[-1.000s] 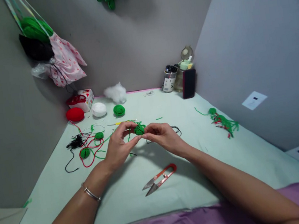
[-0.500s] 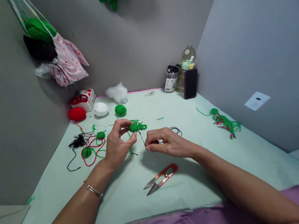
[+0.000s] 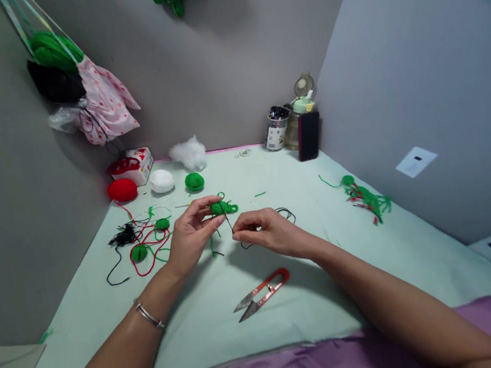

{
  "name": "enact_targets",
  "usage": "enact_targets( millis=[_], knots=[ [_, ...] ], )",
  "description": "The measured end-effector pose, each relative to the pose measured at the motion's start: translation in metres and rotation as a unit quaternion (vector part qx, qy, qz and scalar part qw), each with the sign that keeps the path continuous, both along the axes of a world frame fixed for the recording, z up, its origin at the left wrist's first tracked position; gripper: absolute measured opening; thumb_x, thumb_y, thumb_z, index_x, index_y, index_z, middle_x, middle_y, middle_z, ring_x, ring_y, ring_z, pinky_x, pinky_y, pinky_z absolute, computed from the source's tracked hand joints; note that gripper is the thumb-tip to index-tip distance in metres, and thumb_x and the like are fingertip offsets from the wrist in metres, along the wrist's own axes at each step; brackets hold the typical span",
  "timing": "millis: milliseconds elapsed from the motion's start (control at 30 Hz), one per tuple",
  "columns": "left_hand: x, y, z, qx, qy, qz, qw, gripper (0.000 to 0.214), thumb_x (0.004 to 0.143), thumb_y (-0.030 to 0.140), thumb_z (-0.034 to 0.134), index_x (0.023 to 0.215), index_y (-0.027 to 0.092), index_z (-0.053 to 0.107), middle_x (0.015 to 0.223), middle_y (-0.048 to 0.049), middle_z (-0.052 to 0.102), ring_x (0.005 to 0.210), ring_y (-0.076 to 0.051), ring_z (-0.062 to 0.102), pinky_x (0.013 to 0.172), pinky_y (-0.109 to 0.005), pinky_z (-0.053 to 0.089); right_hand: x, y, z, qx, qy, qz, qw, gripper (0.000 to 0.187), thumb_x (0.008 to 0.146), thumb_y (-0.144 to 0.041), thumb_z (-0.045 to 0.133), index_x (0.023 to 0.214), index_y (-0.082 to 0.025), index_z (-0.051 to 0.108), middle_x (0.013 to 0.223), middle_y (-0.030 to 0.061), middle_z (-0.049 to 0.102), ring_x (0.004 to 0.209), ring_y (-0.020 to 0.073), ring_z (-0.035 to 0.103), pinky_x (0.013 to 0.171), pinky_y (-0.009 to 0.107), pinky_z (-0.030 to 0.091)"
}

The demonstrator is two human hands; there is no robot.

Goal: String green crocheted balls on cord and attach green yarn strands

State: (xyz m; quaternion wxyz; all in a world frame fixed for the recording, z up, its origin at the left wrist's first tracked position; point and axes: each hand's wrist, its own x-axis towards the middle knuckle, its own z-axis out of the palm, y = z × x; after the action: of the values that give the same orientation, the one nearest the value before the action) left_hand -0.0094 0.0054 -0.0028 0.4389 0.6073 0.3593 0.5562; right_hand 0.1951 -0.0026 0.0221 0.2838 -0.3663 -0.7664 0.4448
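My left hand [image 3: 193, 231] is closed on a small green crocheted piece [image 3: 218, 208], held between thumb and fingertips above the table. A green loop sticks out at its right end. From the left fingertips a black yarn strand [image 3: 227, 220] slants down to my right hand [image 3: 265, 230], whose thumb and fingers pinch it. More of the black yarn [image 3: 287, 213] curls on the table behind my right hand. Whether a needle or hook is in my right fingers is hidden. Nearer to me lie red-handled thread snips [image 3: 262, 295], blades apart.
To the left are tangled red yarn [image 3: 148, 272], a black yarn bundle [image 3: 123, 235] and a green ball [image 3: 139, 253]. Red [image 3: 122, 190], white [image 3: 162, 181] and green [image 3: 194, 182] balls stand behind, near stuffing [image 3: 189, 154]. A phone [image 3: 309, 136] leans at back right; green scraps [image 3: 372, 201] lie right.
The green piece has turned slightly in my left fingers, and the black strand now crosses by the left index fingertip. My right hand still pinches the strand; the whole view has shifted a little.
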Motion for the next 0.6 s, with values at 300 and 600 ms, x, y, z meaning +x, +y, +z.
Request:
enact_targets(
  millis=[300,600],
  knots=[
    [-0.002,0.006,-0.004,-0.046,-0.066,0.007,0.997,0.032,0.079,0.029,0.080,0.108,0.022,0.070,0.103,-0.0034,0.071,0.094,-0.017,0.067,0.094,-0.033,0.052,0.000,0.007,-0.006,-0.056,0.135,-0.027,0.989,0.021,0.084,-0.024,0.069,0.104,-0.018,0.063,0.100,0.0060,0.070,0.088,0.0150,0.067,0.085,0.033,0.055],
    [0.001,0.002,0.007,-0.111,-0.136,-0.018,0.984,0.031,0.077,0.030,0.081,0.104,0.021,0.070,0.095,-0.0007,0.069,0.085,-0.014,0.068,0.091,-0.033,0.056,-0.002,0.005,0.000,-0.085,0.214,-0.090,0.969,0.019,0.082,-0.033,0.075,0.093,-0.018,0.073,0.083,0.0027,0.073,0.077,0.0149,0.071,0.081,0.034,0.059]
  ],
)
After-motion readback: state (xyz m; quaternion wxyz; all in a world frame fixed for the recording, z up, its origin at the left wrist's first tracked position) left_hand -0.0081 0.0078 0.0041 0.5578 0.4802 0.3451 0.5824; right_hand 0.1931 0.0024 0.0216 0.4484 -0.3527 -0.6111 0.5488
